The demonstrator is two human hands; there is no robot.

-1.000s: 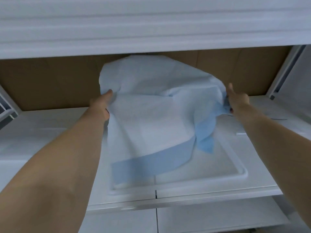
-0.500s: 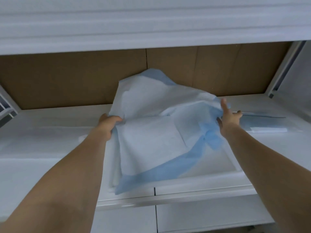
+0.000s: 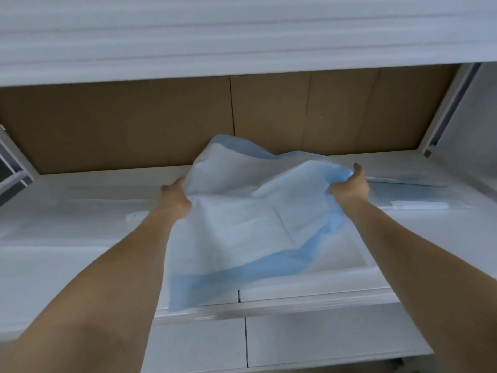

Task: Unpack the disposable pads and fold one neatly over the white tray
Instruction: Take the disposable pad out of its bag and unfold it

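A large disposable pad (image 3: 242, 227), white with a blue border, is spread between both hands over the white tray (image 3: 357, 262) on the shelf. My left hand (image 3: 174, 197) grips its left edge. My right hand (image 3: 351, 185) grips the bunched right edge, thumb up. The pad's far part billows up against the back panel, and its near blue edge drapes over the shelf's front. Most of the tray is hidden under the pad; only its right rim shows.
A flat clear package (image 3: 408, 195) with blue pads lies on the shelf to the right. A brown cardboard panel (image 3: 134, 125) backs the shelf. A white upper shelf (image 3: 242, 36) hangs overhead, and metal frame posts (image 3: 443, 109) stand at the sides.
Both hands have come down and toward the shelf with the pad. The pad has dropped from a high billow to lie lower over the tray.
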